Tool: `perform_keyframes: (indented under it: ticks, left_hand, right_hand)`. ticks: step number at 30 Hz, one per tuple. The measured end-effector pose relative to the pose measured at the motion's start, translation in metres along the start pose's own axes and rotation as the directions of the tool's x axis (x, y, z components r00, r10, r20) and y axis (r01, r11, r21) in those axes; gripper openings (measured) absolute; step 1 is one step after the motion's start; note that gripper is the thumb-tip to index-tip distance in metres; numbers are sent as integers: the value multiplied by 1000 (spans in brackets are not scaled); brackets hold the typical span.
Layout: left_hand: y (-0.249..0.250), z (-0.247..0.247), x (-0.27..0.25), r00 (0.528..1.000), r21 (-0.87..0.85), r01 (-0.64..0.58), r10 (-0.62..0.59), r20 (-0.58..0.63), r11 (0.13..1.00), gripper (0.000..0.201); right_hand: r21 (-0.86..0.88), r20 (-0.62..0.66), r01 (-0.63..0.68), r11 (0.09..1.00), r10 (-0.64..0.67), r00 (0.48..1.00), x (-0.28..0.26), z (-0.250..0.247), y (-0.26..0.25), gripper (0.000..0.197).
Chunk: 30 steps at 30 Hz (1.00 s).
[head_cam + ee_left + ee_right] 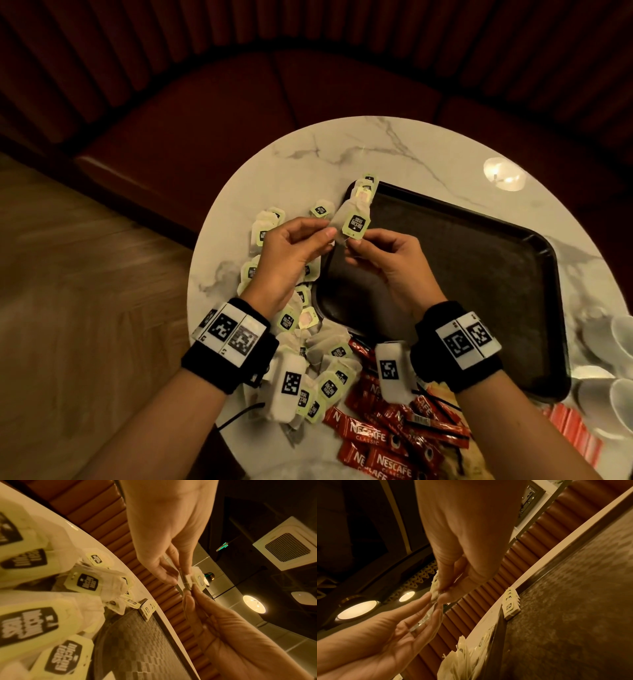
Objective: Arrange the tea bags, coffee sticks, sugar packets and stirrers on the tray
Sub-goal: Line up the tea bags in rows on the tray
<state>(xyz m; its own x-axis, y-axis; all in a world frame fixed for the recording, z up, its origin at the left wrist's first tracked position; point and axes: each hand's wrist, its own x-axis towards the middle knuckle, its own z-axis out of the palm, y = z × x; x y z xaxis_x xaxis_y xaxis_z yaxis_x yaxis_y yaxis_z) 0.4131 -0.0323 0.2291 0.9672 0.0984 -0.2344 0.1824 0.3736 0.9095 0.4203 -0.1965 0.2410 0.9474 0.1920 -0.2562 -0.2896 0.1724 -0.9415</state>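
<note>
Both hands hold one tea bag (354, 221) with a pale green tag above the near-left part of the black tray (462, 274). My left hand (327, 233) pinches its left edge, and my right hand (354, 241) pinches its lower end. The left wrist view shows the left hand (178, 577) and the same tea bag (197, 580). The right hand (441, 592) shows in the right wrist view. A small stack of tea bags (366, 186) lies in the tray's far-left corner. Loose tea bags (325, 377) are heaped left of the tray, with red coffee sticks (373, 435) and black stirrers (433, 401) near me.
The round marble table (411, 154) ends close behind the tray, where a red padded bench (239, 120) curves round it. Red-striped packets (579, 431) and clear plastic cups (620, 339) sit at the right edge. Most of the tray floor is bare.
</note>
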Motion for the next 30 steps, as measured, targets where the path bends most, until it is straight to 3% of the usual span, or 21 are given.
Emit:
perform_keyframes:
  ticks: [3,6,9,14,18,21,24,27,30]
  left_hand:
    - [-1,-1,1,999,28,19,-20,31,999,12]
    - [-2,-5,1,999,37,49,-49,16,998,15]
    - [-6,-12,2,993,93,110,-107,-41,990,25]
    - [-12,-28,-7,990,221,138,-126,-68,966,17]
    - [-20,-38,-20,997,430,66,-43,-62,901,12]
    - [-22,-43,-34,1000,533,-15,5,20,846,14]
    - [-13,-45,-47,993,546,-94,39,112,833,16]
    - [-2,-55,-58,982,540,-153,67,175,828,17]
    - [2,-75,-70,979,596,-179,82,186,783,19]
  right_hand:
    - [-36,0,16,999,-16,1000,1,-2,-2,18]
    - [-77,-18,-50,996,49,999,6,-6,0,15]
    - [-179,-145,-151,972,125,981,21,-19,7,11]
    - [-360,-307,-269,893,158,938,57,-46,26,3]
    - [-384,-320,-311,869,190,928,79,-50,39,3]
    - [-371,-337,-317,873,191,922,92,-49,42,17]
    - [-367,-327,-307,878,187,926,94,-49,40,19]
    - [-512,-306,-252,821,100,947,77,-45,25,26]
    - [-604,-181,-140,784,36,983,39,-35,8,19]
